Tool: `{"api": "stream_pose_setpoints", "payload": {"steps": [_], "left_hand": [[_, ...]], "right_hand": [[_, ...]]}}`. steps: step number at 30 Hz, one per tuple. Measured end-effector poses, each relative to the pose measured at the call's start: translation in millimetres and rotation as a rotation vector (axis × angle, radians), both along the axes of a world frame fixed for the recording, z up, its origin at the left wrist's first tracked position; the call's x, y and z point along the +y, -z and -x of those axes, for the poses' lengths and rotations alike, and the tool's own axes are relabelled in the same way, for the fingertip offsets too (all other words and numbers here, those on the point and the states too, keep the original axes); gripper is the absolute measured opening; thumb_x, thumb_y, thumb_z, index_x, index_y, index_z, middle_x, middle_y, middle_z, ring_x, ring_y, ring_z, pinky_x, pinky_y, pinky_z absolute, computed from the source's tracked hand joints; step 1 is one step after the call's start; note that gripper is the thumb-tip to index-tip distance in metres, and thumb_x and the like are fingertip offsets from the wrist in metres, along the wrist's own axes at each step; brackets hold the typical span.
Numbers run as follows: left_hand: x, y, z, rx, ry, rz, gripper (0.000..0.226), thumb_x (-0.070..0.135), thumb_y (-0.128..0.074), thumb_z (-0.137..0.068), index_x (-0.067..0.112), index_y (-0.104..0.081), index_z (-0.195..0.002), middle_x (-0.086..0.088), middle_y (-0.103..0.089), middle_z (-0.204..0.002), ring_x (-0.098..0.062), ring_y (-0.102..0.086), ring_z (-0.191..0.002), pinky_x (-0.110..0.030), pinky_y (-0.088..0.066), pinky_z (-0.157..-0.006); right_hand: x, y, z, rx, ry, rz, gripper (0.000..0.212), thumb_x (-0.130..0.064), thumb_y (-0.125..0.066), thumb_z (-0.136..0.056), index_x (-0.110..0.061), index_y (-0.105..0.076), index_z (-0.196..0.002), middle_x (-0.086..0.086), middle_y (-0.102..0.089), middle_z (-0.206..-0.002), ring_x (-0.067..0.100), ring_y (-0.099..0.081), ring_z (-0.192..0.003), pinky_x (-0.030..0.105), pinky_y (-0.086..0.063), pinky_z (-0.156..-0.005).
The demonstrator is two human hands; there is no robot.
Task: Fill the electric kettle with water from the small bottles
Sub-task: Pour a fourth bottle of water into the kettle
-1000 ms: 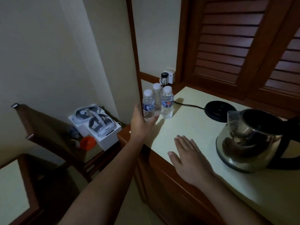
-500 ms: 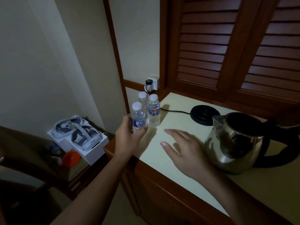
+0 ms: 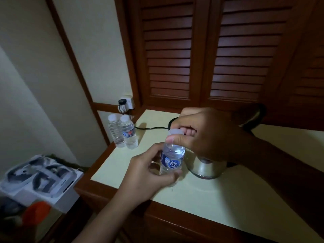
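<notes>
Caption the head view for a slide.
Left hand holds a small bottle; right hand grips its cap.

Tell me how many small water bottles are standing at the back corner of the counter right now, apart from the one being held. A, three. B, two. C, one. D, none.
B: two capped bottles stand side by side at the counter's corner, while the left hand holds a third bottle and the right hand pinches its cap.
</notes>
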State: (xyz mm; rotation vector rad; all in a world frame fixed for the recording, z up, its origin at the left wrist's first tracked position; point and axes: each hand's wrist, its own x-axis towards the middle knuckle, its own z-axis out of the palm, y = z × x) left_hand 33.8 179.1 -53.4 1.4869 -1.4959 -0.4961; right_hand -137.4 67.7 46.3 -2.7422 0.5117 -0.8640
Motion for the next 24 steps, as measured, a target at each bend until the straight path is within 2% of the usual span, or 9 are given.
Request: {"api": "stream_pose_setpoints", "payload": {"steps": [3,5,7,10,13,16,19,21,24], "left_hand": [[-10.5,-5.4,15.5,0.048,0.123,-0.04,0.051,0.016,-0.091,-0.078,0.036,-0.069,-0.12,0.009,-0.078,-0.103,-0.017,-0.074,-0.096,-0.038,-0.06,-0.083],[-17.7,-7.7,22.7,0.084,0.204,-0.075,0.049,0.014,-0.09,-0.079,0.032,-0.071,-0.119,0.003,-0.079,-0.103,-0.022,-0.075,-0.095,-0.044,-0.06,-0.086],[-23.4,-9.9,30.3,0.12,0.288,-0.117,0.046,0.012,-0.089,-0.08,0.029,-0.071,-0.119,0.0,-0.079,-0.104,-0.024,-0.076,-0.095,-0.049,-0.06,-0.089],[-29.7,-10.9,41.4,0.154,0.393,-0.154,0.044,0.008,-0.088,-0.082,0.027,-0.072,-0.118,-0.002,-0.079,-0.104,-0.025,-0.075,-0.096,-0.048,-0.06,-0.092],[-34.7,-9.4,48.5,0.177,0.479,-0.183,0.045,0.003,-0.086,-0.083,0.026,-0.073,-0.12,-0.002,-0.079,-0.107,-0.027,-0.074,-0.1,-0.039,-0.059,-0.094],[-38.0,-7.2,53.8,0.162,0.532,-0.199,0.05,0.0,-0.085,-0.083,0.03,-0.072,-0.121,-0.001,-0.079,-0.108,-0.024,-0.074,-0.103,-0.033,-0.058,-0.096],[-38.4,-3.4,59.1,0.149,0.562,-0.238,0.052,-0.001,-0.086,-0.082,0.032,-0.073,-0.12,0.002,-0.079,-0.11,-0.021,-0.074,-0.104,-0.033,-0.058,-0.097],[-38.7,0.6,61.1,0.149,0.57,-0.25,0.046,0.0,-0.085,-0.083,0.024,-0.073,-0.12,-0.002,-0.079,-0.109,-0.022,-0.074,-0.103,-0.034,-0.058,-0.098],[-39.0,8.0,62.1,0.169,0.538,-0.268,0.044,-0.002,-0.085,-0.082,0.022,-0.073,-0.117,-0.003,-0.079,-0.106,-0.021,-0.075,-0.1,-0.03,-0.058,-0.094]], "right_hand": [[-0.1,-13.4,27.4,0.188,-0.016,0.005,0.009,-0.044,-0.06,-0.092,-0.037,-0.065,-0.088,-0.013,-0.056,-0.091,0.004,-0.054,-0.084,0.023,-0.042,-0.075],[-1.2,-16.0,45.7,0.242,-0.014,-0.059,0.021,-0.037,-0.062,-0.091,-0.035,-0.068,-0.111,-0.014,-0.056,-0.109,0.002,-0.053,-0.098,0.028,-0.044,-0.086],[-2.3,-14.9,61.9,0.27,-0.026,-0.063,0.037,-0.018,-0.071,-0.09,-0.03,-0.064,-0.124,-0.011,-0.054,-0.119,0.009,-0.056,-0.105,0.037,-0.05,-0.086],[-0.4,-16.2,79.6,0.297,-0.057,-0.106,0.05,0.004,-0.067,-0.088,-0.027,-0.062,-0.127,-0.009,-0.053,-0.122,0.013,-0.056,-0.109,0.036,-0.054,-0.082],[4.6,-13.8,91.8,0.269,-0.103,-0.096,0.055,0.016,-0.061,-0.084,-0.02,-0.063,-0.127,-0.004,-0.054,-0.127,0.012,-0.053,-0.119,0.032,-0.05,-0.092],[12.4,-9.5,103.8,0.236,-0.102,-0.083,0.057,0.019,-0.056,-0.084,-0.019,-0.067,-0.125,-0.002,-0.055,-0.131,0.012,-0.052,-0.123,0.028,-0.049,-0.092],[19.2,-1.1,119.3,0.139,-0.059,-0.009,0.051,0.017,-0.051,-0.084,-0.016,-0.073,-0.116,0.002,-0.057,-0.13,0.014,-0.053,-0.123,0.031,-0.05,-0.091],[23.2,11.1,130.2,0.041,0.027,-0.001,0.039,0.01,-0.057,-0.092,-0.016,-0.073,-0.115,0.001,-0.058,-0.127,0.014,-0.056,-0.119,0.029,-0.05,-0.089],[29.5,43.1,141.4,-0.11,0.225,-0.059,0.027,-0.006,-0.069,-0.091,-0.022,-0.072,-0.113,-0.006,-0.061,-0.121,0.01,-0.061,-0.11,0.019,-0.048,-0.089]]}}
